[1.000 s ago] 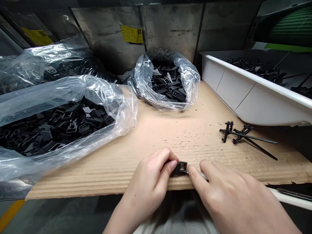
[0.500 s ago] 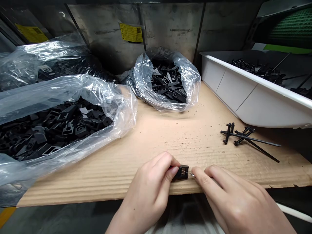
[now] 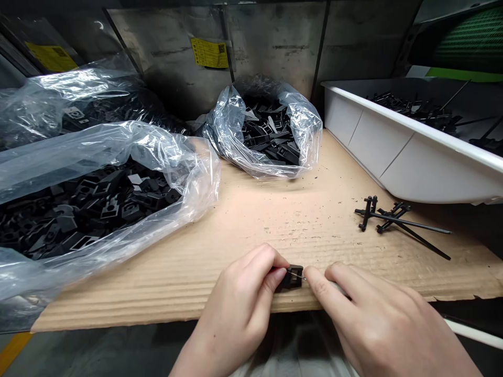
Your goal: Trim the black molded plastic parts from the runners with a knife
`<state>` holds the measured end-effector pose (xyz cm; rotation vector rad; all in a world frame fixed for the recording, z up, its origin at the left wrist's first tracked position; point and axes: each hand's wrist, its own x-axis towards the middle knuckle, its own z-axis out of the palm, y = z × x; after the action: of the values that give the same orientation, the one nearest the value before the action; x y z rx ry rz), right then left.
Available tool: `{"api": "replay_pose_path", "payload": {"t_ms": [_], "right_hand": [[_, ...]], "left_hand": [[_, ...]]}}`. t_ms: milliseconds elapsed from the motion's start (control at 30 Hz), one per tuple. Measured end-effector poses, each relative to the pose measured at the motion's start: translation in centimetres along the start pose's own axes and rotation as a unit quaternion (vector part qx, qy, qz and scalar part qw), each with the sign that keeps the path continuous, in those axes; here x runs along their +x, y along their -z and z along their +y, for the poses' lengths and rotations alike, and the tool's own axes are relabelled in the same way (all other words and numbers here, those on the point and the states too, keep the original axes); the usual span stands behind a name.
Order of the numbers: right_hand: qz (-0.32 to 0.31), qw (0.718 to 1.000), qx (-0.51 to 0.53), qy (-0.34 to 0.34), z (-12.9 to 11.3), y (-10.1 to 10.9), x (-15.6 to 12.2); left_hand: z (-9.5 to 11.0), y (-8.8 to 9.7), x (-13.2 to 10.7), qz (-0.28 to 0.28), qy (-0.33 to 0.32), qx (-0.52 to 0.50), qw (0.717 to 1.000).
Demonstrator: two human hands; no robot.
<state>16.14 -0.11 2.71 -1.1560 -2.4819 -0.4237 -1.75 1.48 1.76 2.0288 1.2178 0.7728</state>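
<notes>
Near the front edge of the cardboard, my left hand (image 3: 245,296) pinches a small black plastic part (image 3: 294,277) with a rectangular opening. My right hand (image 3: 365,309) is closed on a thin metal pick (image 3: 302,277), its forefinger stretched along it. The pick's fine tip points left and reaches over or into the part's opening; how deep I cannot tell. Most of the pick's handle is hidden under my right fingers. Up and to the right of my right hand, several black sprue pieces with long thin stems (image 3: 404,222) lie crossed on the cardboard.
A cardboard sheet (image 3: 251,225) covers the work surface. Open clear bags of black plastic parts stand at left (image 3: 196,183) and back centre (image 3: 271,170). Another bag (image 3: 90,78) lies behind the left one. A white bin (image 3: 401,152) with black pieces stands at right.
My right hand has moved slightly left, bringing the metal pick further across the black part's opening. My left hand keeps its pinch on the part, nearly in place.
</notes>
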Motion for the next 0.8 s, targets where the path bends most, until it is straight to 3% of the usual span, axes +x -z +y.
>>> {"api": "replay_pose_path", "payload": {"t_ms": [267, 333, 433, 533, 600, 700, 733, 800], "right_hand": [[-0.054, 0.998, -0.011, -0.012, 0.0, 1.0, 1.1], [-0.056, 0.998, 0.002, -0.025, 0.6, 0.9, 0.5], [-0.006, 0.994, 0.09, -0.06, 1.6, 0.4, -0.7], [0.038, 0.957, 0.262, -0.12, 2.2, -0.1, -1.1], [0.004, 0.904, 0.389, -0.177, 2.0, -0.3, -0.8], [-0.029, 0.827, 0.502, -0.252, 1.1, -0.2, -0.2], [0.001, 0.826, 0.497, -0.267, 0.8, -0.2, -0.2], [0.101, 0.862, 0.419, -0.267, 0.0, -0.3, -0.3]], "left_hand": [[0.0, 0.0, 0.1, 0.001, 0.008, -0.02, 1.0], [0.0, 0.1, 0.0, 0.009, 0.024, -0.056, 0.998], [0.0, 0.4, -0.2, 0.052, 0.081, -0.173, 0.98], [0.1, 0.2, -0.1, 0.077, 0.129, -0.333, 0.931], [0.3, -0.2, 0.1, 0.076, 0.129, -0.395, 0.906], [0.7, -0.8, 0.7, 0.068, 0.109, -0.413, 0.902], [0.8, -0.9, 0.9, 0.075, 0.106, -0.413, 0.902], [1.1, -1.1, 1.2, 0.093, 0.119, -0.421, 0.895]]}}
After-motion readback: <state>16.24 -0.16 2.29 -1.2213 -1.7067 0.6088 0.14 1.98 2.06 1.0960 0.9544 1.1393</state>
